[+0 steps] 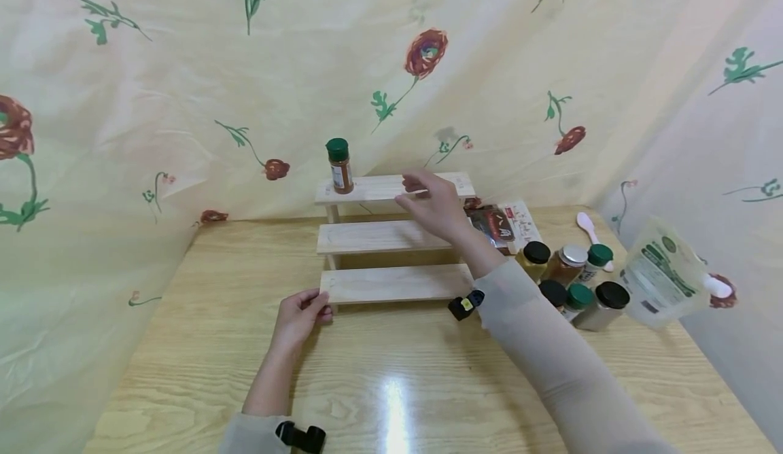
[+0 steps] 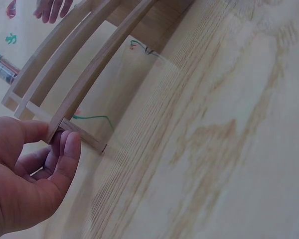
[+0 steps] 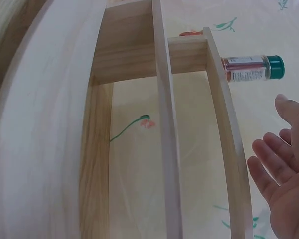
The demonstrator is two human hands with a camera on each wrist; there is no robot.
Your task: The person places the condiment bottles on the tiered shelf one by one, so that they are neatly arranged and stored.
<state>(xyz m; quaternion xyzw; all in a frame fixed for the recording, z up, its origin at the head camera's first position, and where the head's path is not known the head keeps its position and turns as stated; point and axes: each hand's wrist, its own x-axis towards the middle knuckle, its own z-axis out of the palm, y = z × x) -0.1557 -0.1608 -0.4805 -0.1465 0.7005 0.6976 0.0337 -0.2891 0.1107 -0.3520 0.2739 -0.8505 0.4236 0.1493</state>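
A three-tier pale wooden rack point(image 1: 391, 284) stands on the table against the back wall. My left hand point(image 1: 301, 318) pinches the left end of its lowest board between thumb and fingers, as the left wrist view point(image 2: 35, 174) also shows. On the left of the top board a spice jar point(image 1: 340, 168) with a green cap and reddish contents stands upright. Over the right half of that board is my right hand point(image 1: 433, 202), its fingers loosely bent and holding nothing. In the right wrist view, the right hand point(image 3: 289, 169) is apart from the spice jar point(image 3: 246, 68).
Right of the rack lie flat food packets point(image 1: 504, 226). Several jars point(image 1: 571, 257) with black, green and silver lids stand beside my right forearm. Behind them is a pink spoon point(image 1: 587, 226), and a white pouch point(image 1: 663, 277) leans at the right wall. Flowered cloth point(image 1: 293, 87) covers the walls.
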